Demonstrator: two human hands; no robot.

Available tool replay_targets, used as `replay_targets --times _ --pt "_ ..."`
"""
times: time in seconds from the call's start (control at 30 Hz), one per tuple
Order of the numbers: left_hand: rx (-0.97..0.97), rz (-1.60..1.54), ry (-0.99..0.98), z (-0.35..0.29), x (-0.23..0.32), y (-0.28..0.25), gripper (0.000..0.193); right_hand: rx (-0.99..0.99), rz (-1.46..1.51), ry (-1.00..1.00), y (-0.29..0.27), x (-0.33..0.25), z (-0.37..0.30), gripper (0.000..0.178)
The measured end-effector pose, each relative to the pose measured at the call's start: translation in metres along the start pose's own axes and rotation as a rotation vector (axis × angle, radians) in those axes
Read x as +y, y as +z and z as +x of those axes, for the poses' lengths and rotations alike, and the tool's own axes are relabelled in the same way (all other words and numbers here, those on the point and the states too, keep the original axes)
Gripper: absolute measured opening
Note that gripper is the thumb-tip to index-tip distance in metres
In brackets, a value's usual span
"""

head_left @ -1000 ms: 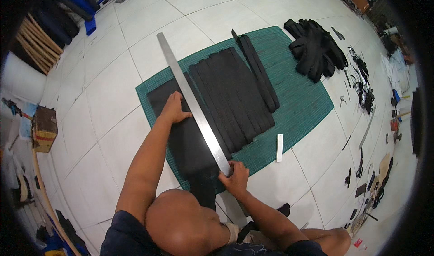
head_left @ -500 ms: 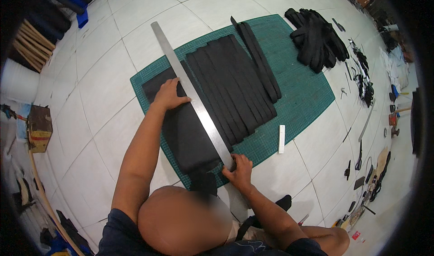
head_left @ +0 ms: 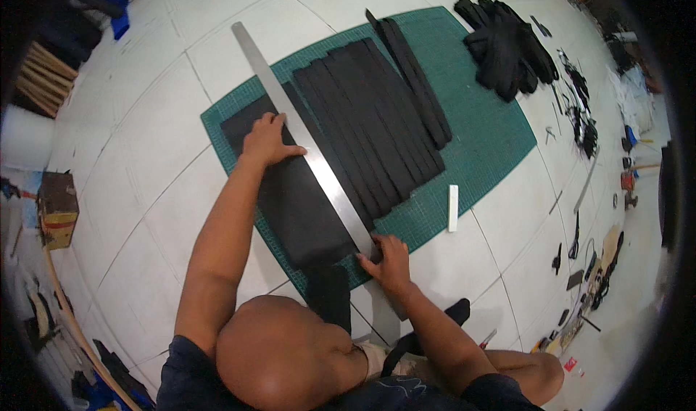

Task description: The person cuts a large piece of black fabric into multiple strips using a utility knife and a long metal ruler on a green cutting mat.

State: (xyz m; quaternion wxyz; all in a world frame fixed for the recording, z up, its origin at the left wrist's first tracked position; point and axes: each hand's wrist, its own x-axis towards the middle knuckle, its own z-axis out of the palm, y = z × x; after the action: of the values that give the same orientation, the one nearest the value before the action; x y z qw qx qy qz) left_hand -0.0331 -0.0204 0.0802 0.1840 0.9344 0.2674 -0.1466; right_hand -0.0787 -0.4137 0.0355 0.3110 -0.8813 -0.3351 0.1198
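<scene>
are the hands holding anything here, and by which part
Nothing is lifted. The left hand presses flat on the long metal ruler near its middle; the right hand pins its near end against the black sheet.

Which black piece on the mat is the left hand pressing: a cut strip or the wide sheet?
The wide black sheet, left of the metal ruler; the left hand rests on it. The narrow cut strips lie right of the ruler.

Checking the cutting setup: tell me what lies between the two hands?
In the head view, the long metal ruler spans from left hand to right hand, over black fabric.
</scene>
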Motion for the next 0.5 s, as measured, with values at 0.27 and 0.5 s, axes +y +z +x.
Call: replay_targets --times 0.27,0.5 --pt "0.088 0.115 0.072 0.013 -0.003 0.016 0.123 0.49 -0.452 0.324 -0.077 0.084 0.092 0.045" --pt "0.096 -0.085 0.111 0.013 -0.013 0.021 0.129 0.322 -0.28 0.379 -0.087 0.102 0.084 0.056"
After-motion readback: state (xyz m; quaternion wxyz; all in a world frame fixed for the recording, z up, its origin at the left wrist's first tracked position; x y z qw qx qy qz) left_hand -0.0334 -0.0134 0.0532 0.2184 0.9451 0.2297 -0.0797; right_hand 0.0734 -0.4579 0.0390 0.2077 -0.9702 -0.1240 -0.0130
